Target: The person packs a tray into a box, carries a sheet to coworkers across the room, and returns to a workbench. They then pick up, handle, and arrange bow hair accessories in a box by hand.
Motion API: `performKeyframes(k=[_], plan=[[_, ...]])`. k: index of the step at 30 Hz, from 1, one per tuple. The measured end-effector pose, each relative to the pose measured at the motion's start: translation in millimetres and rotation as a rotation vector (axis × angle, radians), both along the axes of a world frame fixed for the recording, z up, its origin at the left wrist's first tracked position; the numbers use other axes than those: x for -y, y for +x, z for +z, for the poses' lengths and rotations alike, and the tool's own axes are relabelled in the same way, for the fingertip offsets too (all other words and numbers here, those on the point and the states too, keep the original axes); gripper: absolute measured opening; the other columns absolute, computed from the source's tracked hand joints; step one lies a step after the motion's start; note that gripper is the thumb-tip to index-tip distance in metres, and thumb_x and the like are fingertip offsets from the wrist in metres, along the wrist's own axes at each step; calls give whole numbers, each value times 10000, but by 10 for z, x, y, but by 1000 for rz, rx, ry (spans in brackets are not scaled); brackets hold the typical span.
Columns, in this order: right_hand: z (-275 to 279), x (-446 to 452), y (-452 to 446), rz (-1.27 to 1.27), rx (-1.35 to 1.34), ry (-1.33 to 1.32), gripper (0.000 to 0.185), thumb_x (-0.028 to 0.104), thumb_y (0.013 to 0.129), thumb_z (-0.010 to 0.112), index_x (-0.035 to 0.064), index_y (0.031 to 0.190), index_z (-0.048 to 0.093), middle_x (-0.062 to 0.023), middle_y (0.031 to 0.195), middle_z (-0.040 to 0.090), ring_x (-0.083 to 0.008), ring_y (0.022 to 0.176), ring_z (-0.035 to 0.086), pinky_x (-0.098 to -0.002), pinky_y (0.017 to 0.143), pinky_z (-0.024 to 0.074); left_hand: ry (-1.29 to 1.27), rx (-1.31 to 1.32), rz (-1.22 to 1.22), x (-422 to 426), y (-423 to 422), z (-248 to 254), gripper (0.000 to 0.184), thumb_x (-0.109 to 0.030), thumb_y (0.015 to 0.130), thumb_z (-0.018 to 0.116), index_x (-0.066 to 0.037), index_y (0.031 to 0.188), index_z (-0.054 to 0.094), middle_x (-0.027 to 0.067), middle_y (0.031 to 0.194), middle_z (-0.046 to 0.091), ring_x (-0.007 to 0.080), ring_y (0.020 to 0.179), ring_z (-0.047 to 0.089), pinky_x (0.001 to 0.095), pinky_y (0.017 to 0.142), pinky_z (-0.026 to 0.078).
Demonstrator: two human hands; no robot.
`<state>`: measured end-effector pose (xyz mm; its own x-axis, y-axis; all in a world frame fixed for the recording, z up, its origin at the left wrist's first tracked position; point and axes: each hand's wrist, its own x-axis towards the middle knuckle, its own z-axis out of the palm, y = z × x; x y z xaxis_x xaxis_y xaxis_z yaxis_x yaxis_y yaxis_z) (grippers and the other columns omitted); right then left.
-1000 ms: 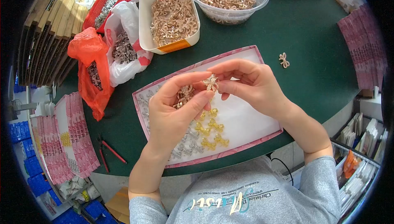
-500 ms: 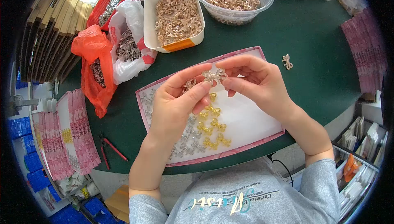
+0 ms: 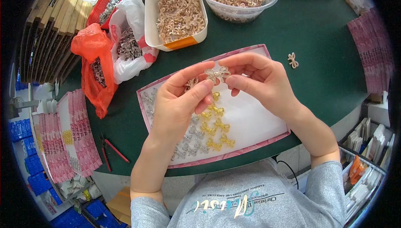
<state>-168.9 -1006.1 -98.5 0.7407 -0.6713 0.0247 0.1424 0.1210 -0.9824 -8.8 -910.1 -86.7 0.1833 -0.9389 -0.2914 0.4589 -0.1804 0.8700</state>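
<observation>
My left hand [image 3: 177,94] and right hand [image 3: 263,79] pinched one bow [image 3: 217,75]; tub [image 3: 149,23], bowl [image 3: 273,2] held rose-gold pieces [image 3: 180,15]; tray [image 3: 255,119], gold bows [image 3: 221,125].

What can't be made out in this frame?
All in the head view:
- Left hand: how many pieces it holds; its fingers cover them.
- Silver bows: full count; left hand and forearm hide some.
- Red basket: far end, cut off by top edge.

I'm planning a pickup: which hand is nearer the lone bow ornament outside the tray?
Right. The right hand is left of the lone bow ornament, slightly nearer the person; the left hand is farther left, past the right hand.
</observation>
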Motion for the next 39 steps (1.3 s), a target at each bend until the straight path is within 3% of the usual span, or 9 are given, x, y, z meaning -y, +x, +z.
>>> performKeyframes(k=[14,17,23,39], plan=[[-15,7,14,70,3,123,278,74,843,576,-35,1096,542,-88,967,614,-111,824,594,-231,694,504,-43,80,23,-7,-31,-11,273,3,820,561,28,1091,534,44,830,572,45,581,480,149,445,333],[-17,11,13,94,13,149,279,93,854,565,-34,1101,537,-86,986,612,-109,855,592,-234,710,501,-40,129,4,-33,-16,-1,248,-29,813,603,-3,1055,558,30,841,593,46,659,549,147,537,418],[16,36,-5,127,20,188,290,133,858,568,-31,1095,538,-86,980,609,-113,850,591,-242,726,497,-37,277,2,-38,-62,61,249,-9,790,623,-3,1034,572,36,847,595,62,703,571,171,609,460],[54,49,-23,131,-64,234,253,119,851,552,-43,1046,552,-90,933,615,-116,814,594,-244,715,501,-58,385,10,-51,-122,42,237,22,774,627,7,1007,588,48,841,599,71,709,578,181,617,482]])
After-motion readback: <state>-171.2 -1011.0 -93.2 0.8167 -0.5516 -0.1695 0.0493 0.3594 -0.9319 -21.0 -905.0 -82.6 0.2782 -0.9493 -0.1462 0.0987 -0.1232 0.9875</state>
